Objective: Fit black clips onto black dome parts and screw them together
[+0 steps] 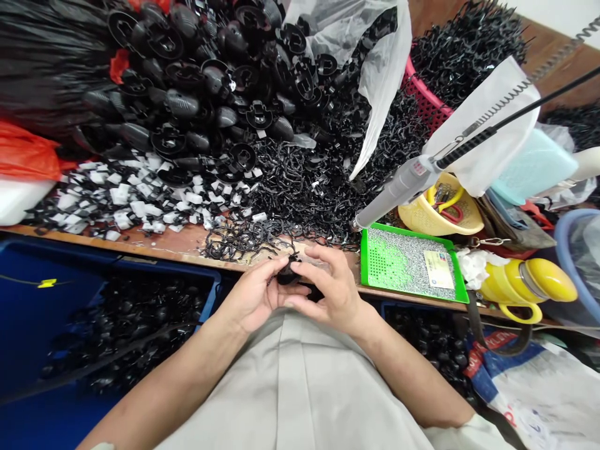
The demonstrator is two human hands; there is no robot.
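Close to my body at the bench edge, my left hand is closed around a small black plastic part. My right hand meets it from the other side, thumb and fingers bent against the same part. Much of the part is hidden by the fingers, so its exact kind cannot be told. Just beyond the hands lies a heap of thin, curved black plastic pieces. Rounded black housings are piled farther back, and small white-and-black pieces spread along the left.
A grey electric screwdriver hangs over a green tray of small screws at the right. Beside these are a yellow basket with pliers and a yellow flask. Blue bins with black parts stand below the bench edge.
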